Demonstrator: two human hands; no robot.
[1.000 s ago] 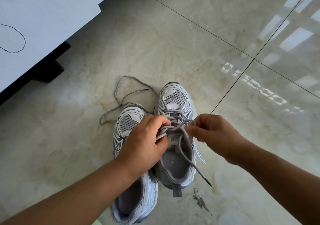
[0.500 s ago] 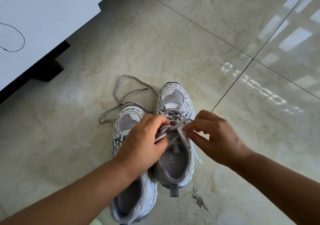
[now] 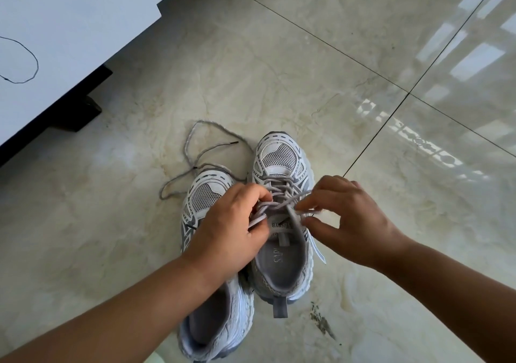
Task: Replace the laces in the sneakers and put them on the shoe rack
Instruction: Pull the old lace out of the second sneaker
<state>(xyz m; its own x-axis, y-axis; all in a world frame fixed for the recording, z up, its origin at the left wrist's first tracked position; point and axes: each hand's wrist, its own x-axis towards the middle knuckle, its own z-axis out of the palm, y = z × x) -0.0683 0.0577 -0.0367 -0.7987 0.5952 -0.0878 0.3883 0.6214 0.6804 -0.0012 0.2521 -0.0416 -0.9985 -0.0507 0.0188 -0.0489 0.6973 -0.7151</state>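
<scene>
1. Two grey-white sneakers stand side by side on the floor (image 3: 321, 89), the left sneaker (image 3: 212, 321) nearer, the right sneaker (image 3: 282, 254) slightly ahead.
2. The left hand (image 3: 231, 231) pinches a loop of the lace (image 3: 279, 203) threaded through the right sneaker.
3. The right hand (image 3: 349, 220) pinches the lace's other end.
4. A loose lace (image 3: 195, 150) lies beyond the toes.
5. A white table (image 3: 69, 36) stands far left.

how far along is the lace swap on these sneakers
Done: the right sneaker is laced up to its tongue. In hand: the left hand and right hand pinch its lace ends, tying them. Left: the left sneaker, a loose lace by its toe, then racking; no rack is in view.
</scene>
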